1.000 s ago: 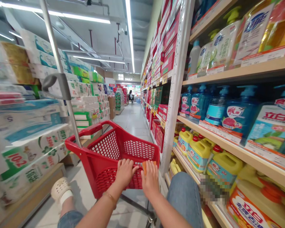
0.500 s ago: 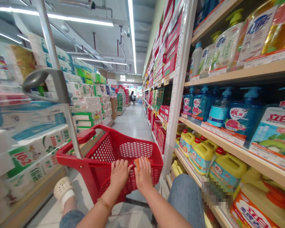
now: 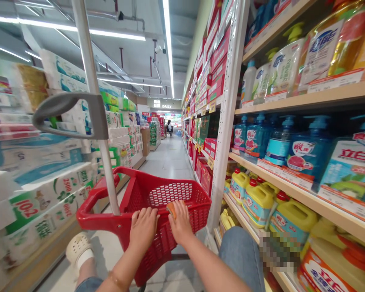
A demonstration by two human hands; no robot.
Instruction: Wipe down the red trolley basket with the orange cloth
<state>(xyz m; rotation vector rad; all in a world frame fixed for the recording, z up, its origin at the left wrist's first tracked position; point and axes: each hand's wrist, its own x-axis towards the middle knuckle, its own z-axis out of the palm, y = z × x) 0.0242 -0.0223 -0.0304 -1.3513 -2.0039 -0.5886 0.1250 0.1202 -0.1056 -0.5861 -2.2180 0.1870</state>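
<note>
My left hand (image 3: 143,229) and my right hand (image 3: 180,223) both lie curled over the near rim of a red plastic shopping basket on a wheeled cart (image 3: 167,194). A small orange item (image 3: 171,210) sits at the rim just under my right hand's fingers, mostly hidden. A grey metal pole with a curved grip (image 3: 69,115) rises from the basket's left side. The basket's bottom holds nothing else that I can see.
Shelves on the right hold blue pump bottles (image 3: 307,154) and yellow jugs (image 3: 257,202). Stacked toilet paper packs (image 3: 48,194) line the left. My white clog (image 3: 78,250) and denim knee (image 3: 241,259) show below. A person (image 3: 169,127) sits far down the aisle.
The cart and both my hands have swung left and slightly lower in view. The pole has shifted right, and the shelves have drifted slightly past.
</note>
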